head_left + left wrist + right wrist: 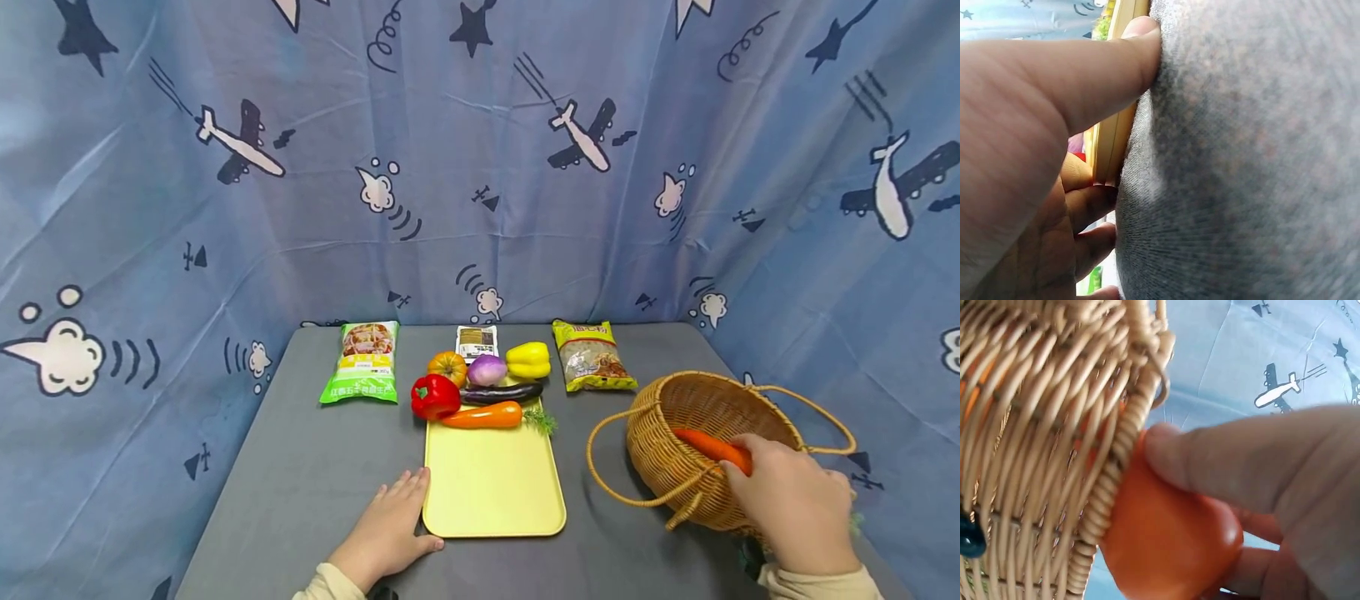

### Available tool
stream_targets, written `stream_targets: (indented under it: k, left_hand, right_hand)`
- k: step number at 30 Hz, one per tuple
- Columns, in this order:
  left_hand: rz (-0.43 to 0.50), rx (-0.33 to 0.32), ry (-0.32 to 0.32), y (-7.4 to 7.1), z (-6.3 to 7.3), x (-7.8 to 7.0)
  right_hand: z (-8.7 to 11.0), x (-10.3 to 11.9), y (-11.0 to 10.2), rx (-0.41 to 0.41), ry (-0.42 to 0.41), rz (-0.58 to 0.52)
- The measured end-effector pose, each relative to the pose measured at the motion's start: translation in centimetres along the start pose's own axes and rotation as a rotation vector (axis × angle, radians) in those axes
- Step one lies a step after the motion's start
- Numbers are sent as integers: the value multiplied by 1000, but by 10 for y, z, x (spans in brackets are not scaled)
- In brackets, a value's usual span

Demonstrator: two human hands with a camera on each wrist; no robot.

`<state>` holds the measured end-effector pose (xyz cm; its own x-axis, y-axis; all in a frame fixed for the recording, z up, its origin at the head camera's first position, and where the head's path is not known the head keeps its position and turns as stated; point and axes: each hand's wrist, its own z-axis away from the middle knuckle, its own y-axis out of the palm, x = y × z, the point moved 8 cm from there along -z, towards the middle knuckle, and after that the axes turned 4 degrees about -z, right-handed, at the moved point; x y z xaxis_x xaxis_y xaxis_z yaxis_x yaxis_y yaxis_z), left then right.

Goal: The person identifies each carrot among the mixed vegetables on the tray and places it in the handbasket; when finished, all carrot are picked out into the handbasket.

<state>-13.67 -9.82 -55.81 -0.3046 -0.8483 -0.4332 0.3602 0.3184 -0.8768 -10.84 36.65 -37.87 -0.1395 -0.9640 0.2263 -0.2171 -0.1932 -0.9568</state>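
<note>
My right hand (798, 496) pinches the thick end of a carrot (712, 447) at the mouth of a wicker basket (675, 450). The carrot's thin end points down into the basket, and in the right wrist view its orange thick end (1172, 531) bulges past the woven rim. My left hand (393, 525) rests on the table at the left edge of a yellow tray (495, 492). Its fingers lie along the tray's side and its thumb (1138, 53) touches the near corner. The basket's lower inside is hidden.
At the tray's far end lie a red bell pepper (435, 397), another carrot (483, 415), an eggplant (502, 393), a purple onion (487, 370), a pumpkin (447, 367) and a yellow pepper (528, 360). Food bags stand behind, left (363, 362) and right (594, 356), with a small packet (476, 342) between.
</note>
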Motion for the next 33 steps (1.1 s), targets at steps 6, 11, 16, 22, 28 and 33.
stream_targets:
  k: [6,11,16,22,28,33]
  left_hand:
    - [-6,1,2,0,-1,-1]
    - [-2,6,3,1,-1,0]
    - [-4,14,-7,1,-2,1]
    - [-1,23,-24,2,-2,3]
    - [2,16,-19,1,-1,3]
    - [-2,11,-12,1,-1,1]
  right_hand:
    - [-11,-5,8,34,-31,0]
    - [-16,-14,19,93,23,-5]
    - [-21,-21,26,116,50,-32]
    - [-26,-22,28,108,51,-44]
    - [-28,-22,31,128,48,-34]
    - [-29,-17,38,121,12,-21]
